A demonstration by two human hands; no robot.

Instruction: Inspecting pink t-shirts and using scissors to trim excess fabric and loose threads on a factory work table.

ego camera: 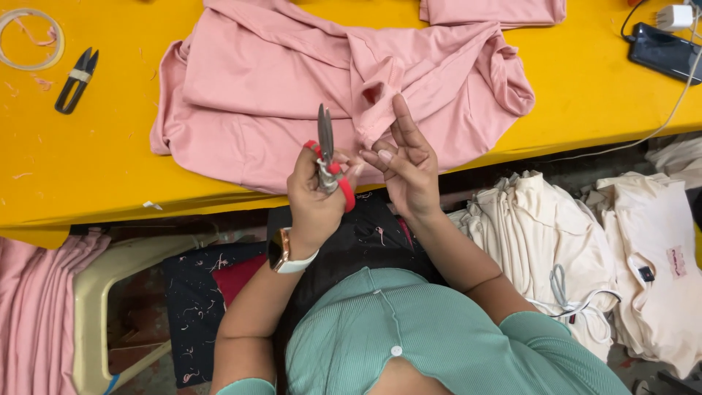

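Observation:
My left hand [313,196] grips a small pair of thread snips [327,156] with a red-wrapped handle, blades pointing up toward the table. A watch with a white strap sits on that wrist. My right hand [406,167] is raised beside it, fingers spread, its fingertips touching a fold of a pink garment [292,88]. The garment lies crumpled on the yellow table [80,161], just beyond both hands.
Black snips [76,80] and a roll of clear tape [31,38] lie at the table's left. A phone [665,51] with a white charger and cable sits at the right. Folded pink fabric [491,11] is at the back. Cream garments [585,249] pile on the right, pink fabric [36,314] and a plastic stool [110,292] on the left.

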